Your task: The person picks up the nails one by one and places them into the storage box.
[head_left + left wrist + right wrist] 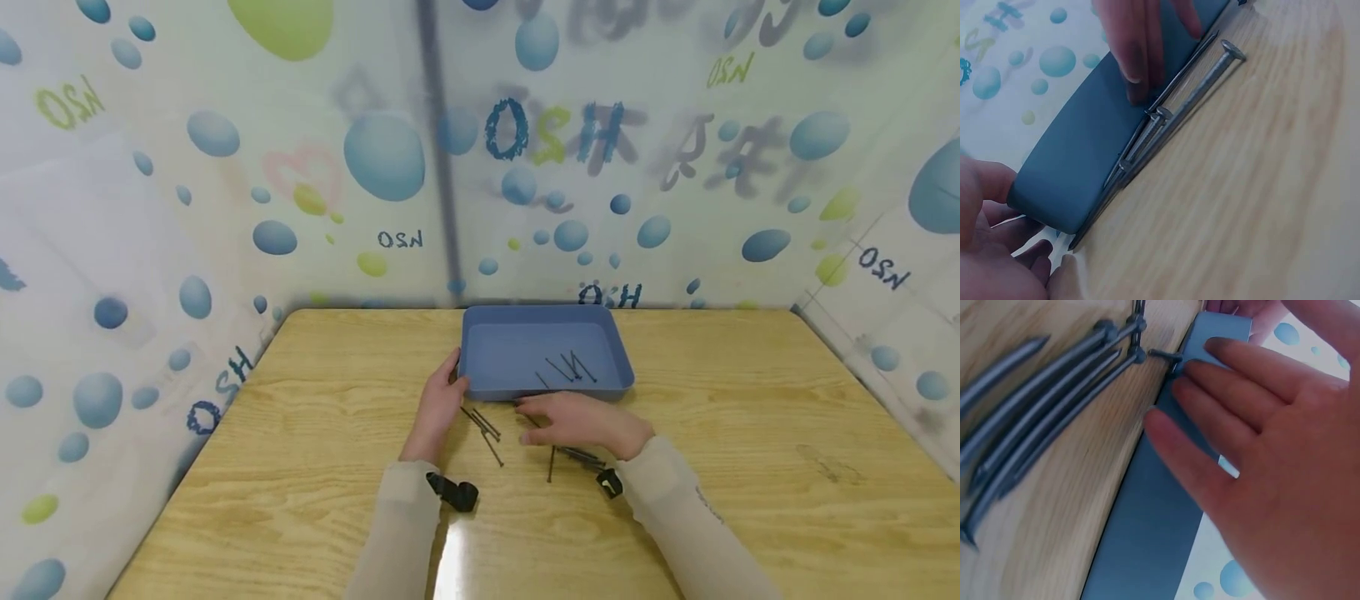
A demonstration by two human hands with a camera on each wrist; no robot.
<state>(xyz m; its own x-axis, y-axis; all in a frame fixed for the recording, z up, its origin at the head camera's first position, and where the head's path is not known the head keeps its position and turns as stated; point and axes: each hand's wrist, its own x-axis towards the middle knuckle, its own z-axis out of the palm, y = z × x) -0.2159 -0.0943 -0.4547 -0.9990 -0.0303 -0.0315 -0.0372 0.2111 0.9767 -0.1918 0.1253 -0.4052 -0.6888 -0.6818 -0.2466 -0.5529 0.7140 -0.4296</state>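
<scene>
A blue tray [540,313] lies on the wooden table, with several dark nails [576,367] inside near its front right. My left hand [437,404] grips the tray's front left corner; in the left wrist view its thumb is on the corner and the other fingers curl beneath. My right hand [577,419] hovers palm down just in front of the tray, fingers extended toward the front wall [1147,506]. A nail [1166,356] lies close to its fingertips, and nothing is held between the fingers. More nails [483,423] lie between the hands, along the tray's front.
Another bunch of nails [579,456] lies on the table [300,467] under and beside the right wrist. Behind the table hangs a patterned curtain [525,208], which continues along both sides. Each wrist wears a small black camera mount.
</scene>
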